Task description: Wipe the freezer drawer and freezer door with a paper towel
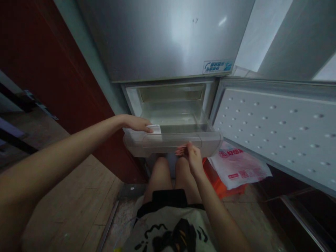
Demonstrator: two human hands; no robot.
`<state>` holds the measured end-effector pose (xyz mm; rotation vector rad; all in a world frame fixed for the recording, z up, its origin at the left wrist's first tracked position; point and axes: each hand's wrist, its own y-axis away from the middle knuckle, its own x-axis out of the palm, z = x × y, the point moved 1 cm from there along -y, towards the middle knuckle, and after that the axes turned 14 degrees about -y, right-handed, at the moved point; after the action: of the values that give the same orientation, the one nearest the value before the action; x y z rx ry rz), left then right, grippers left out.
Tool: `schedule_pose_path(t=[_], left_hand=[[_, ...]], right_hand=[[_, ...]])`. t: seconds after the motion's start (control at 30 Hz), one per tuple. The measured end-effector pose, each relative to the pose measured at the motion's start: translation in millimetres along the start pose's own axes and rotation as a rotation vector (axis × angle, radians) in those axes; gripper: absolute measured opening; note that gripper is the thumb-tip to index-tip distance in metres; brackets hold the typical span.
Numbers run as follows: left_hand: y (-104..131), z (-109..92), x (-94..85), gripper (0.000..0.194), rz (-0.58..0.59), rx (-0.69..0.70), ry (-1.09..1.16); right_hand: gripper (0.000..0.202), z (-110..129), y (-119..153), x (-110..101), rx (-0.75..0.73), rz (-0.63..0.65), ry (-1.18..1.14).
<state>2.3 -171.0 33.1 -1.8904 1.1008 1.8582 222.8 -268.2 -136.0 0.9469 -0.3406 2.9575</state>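
A clear plastic drawer [173, 140] is pulled out of the lower compartment of a silver fridge [168, 38]. At the drawer's left front edge, my left hand [138, 123] is closed on a folded white cloth [155, 129], which lies against the rim. My right hand [191, 154] is at the drawer's front panel, right of its middle, with the thumb on the outside and the fingers showing at the panel's lower edge. The inside of the drawer looks bare through the clear plastic.
The lower fridge door [278, 126] stands open at the right. Below it, a white plastic bag [238, 166] with red print lies over an orange container [223, 189]. A red-brown door [65, 80] is on the left. My knees are under the drawer.
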Motion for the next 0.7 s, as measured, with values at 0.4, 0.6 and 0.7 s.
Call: schedule_pose_path(t=[0.4,0.6,0.7], left_hand=[[-61,-72,7.4,0.024,-0.085,0.183,-0.048],[-113,-150,9.5,0.029,-0.222,0.221,-0.247],[-120,-162,13.2,0.029,-0.259,0.224,-0.271]], right_hand=[[0.064,-2,0,7,0.025,-0.003,-0.058],[0.063,-6,-2,4,0.012,-0.014,-0.058],[0.063,-5,-2,3,0.024,0.001,-0.055]])
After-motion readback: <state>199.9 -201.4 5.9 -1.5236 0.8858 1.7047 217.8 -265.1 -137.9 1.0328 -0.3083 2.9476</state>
